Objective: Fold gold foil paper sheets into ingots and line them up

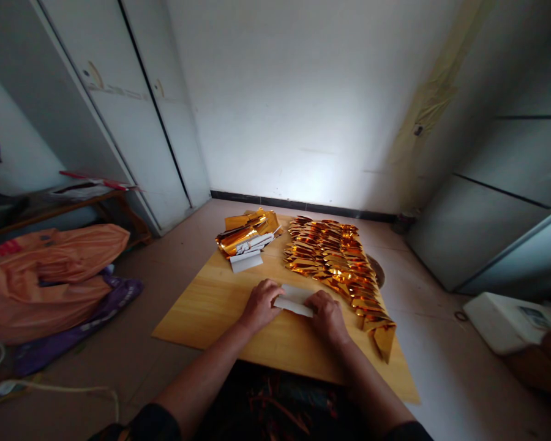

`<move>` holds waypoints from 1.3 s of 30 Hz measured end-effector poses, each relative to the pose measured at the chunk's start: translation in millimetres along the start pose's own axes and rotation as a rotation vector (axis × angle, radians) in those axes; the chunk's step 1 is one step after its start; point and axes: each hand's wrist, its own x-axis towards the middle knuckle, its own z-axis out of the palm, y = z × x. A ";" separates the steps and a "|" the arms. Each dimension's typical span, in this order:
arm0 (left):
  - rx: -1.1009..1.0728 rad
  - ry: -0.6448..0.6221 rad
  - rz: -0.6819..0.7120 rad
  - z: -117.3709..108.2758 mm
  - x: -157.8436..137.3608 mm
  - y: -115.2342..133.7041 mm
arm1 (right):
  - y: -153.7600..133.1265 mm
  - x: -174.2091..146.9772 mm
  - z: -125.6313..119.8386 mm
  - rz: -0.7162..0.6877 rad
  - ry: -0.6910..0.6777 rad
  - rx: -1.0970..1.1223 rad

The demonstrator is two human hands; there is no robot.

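Observation:
A sheet of paper (296,299), pale side up and partly folded over, lies between my hands near the middle of the wooden board (202,312). My left hand (262,301) grips its left end, fingers closed. Its right end is pinched by my right hand (326,313). To the right of my hands, rows of folded shiny gold foil-paper pieces (335,257) lie packed close together. A loose pile of gold foil sheets (250,236) rests at the board's far left, some with the pale side showing.
A white wall (303,110) rises beyond the board. Cabinets (138,110) stand at left, with an orange cloth or bag (50,275) and a purple bag (78,324) on the floor. On the right are a refrigerator-like grey unit (496,202) and a white box (509,318).

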 end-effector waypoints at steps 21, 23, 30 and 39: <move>0.125 -0.305 0.145 -22.5 7.9 -8.0 | -8.3 -3.3 -5.2 -0.116 -0.068 -0.141; 0.137 -0.286 0.113 -21.6 11.3 -3.6 | -10.6 -0.4 -2.9 -0.093 -0.058 -0.158; 0.106 -0.039 0.041 5.1 0.3 5.7 | -5.6 6.0 0.8 -0.034 0.013 -0.149; 0.091 -0.012 0.039 8.2 -2.2 0.5 | -10.6 32.1 -2.1 0.107 -0.065 -0.126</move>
